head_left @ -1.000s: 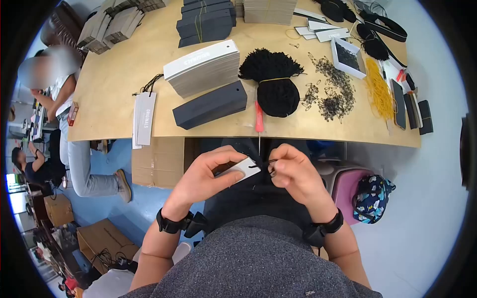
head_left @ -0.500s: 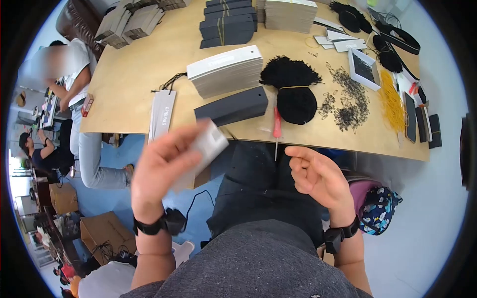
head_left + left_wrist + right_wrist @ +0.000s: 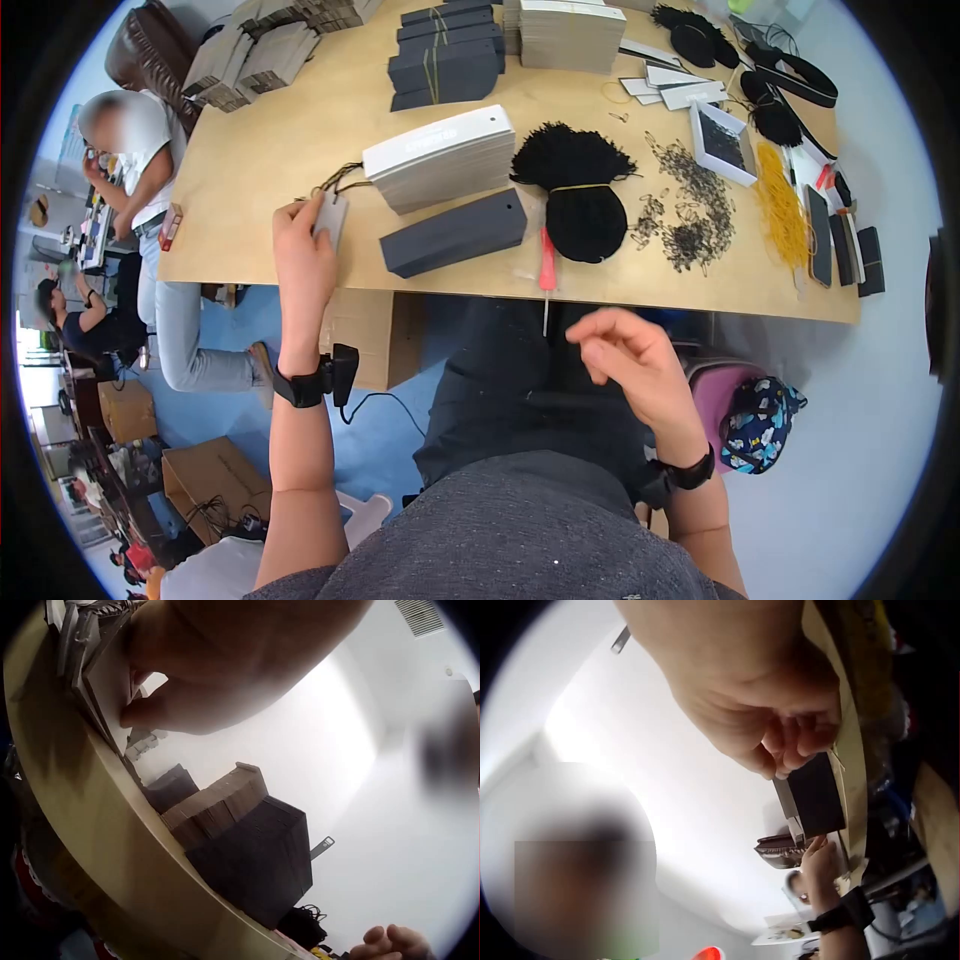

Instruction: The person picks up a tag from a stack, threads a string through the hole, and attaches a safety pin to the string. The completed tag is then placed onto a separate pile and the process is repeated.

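Note:
My left hand [image 3: 304, 255] is at the left part of the table's front edge, pinching a pale hang tag [image 3: 333, 222] with a black cord at its far end. In the left wrist view this tag [image 3: 109, 684] lies against several other tags, with the thumb on its near face. My fingers hide much of the tags in the head view. Over my lap, in front of the table edge, hovers my right hand [image 3: 640, 368], its fingers loosely bent and holding nothing.
Beside the left hand stand a white-topped stack of tags [image 3: 440, 160] and a dark stack [image 3: 455, 235]. Further right are a black cord bundle [image 3: 585, 220], a red-handled tool [image 3: 547, 262] jutting over the edge, scattered small pins [image 3: 690, 235] and yellow bands [image 3: 780, 205]. Another person [image 3: 150, 160] is at the left.
The left hand carried the tag away from the right hand, leftward and forward onto the other tags on the table. The right hand let go of the black cord and stayed over the lap.

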`<state>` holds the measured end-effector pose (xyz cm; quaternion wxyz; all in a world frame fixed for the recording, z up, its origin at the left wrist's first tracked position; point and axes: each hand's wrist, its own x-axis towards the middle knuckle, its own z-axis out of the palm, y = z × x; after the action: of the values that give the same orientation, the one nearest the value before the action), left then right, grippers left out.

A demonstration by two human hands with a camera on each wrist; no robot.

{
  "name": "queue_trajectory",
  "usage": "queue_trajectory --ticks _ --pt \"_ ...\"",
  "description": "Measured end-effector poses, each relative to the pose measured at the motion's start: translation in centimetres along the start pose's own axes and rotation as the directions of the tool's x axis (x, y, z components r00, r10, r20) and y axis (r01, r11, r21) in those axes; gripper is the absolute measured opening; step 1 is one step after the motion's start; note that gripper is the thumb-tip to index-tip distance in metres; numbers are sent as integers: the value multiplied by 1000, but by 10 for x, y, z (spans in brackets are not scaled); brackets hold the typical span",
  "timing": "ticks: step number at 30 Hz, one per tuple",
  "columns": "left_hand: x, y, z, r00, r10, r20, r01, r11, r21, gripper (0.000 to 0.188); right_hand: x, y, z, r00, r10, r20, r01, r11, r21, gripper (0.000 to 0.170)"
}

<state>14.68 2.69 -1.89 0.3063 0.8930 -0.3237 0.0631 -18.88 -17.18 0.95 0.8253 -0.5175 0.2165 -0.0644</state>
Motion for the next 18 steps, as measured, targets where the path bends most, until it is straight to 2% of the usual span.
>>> queue_trajectory --ticks 1,2,3,5,6,7,9,10,11,13,15,17,18 --pt "-2 -1 5 994 64 -83 -57 994 89 47 4 -4 2 987 -99 -126 70 974 -216 17" --pt "-6 0 5 977 149 -150 -128 981 145 44 15 8 -6 914 -392 -105 297 823 -485 13" --pt "-10 11 0 978 149 -148 -129 982 137 44 19 4 -4 914 -391 -110 292 821 -491 13" --pt "-20 36 -10 918 207 -338 -164 975 153 39 28 -5 2 745 -655 -124 304 499 -811 16" --pt "-29 48 -15 918 209 -336 -167 975 148 39 33 -6 0 691 -718 -86 300 393 -869 18" --pt "-41 60 -19 902 220 -371 -181 974 137 36 38 -7 1 691 -717 -91 294 393 -871 18" --pt "-64 80 -21 886 226 -405 -193 974 122 34 48 -11 1 548 -830 -101 245 275 -929 17" --pt "-75 89 -20 916 260 -305 -278 960 -17 32 52 -13 -2 531 -844 -74 215 218 -952 18" --pt "-84 98 -17 929 307 -209 -342 925 -163 31 57 -12 -7 534 -843 -70 216 216 -952 18" --pt "-97 109 -4 943 325 -70 -327 871 -367 29 62 -11 -16 517 -852 79 182 20 -983 20" --pt "-101 127 1 917 382 117 -261 793 -551 25 60 -12 -14 493 -864 101 197 -2 -980 20" --pt "-107 140 12 903 272 334 87 643 -761 28 52 -13 -9 472 -874 120 204 -24 -979 20" --pt "-102 155 5 820 236 522 310 583 -751 25 44 -13 -3 506 -856 103 235 22 -972 20"
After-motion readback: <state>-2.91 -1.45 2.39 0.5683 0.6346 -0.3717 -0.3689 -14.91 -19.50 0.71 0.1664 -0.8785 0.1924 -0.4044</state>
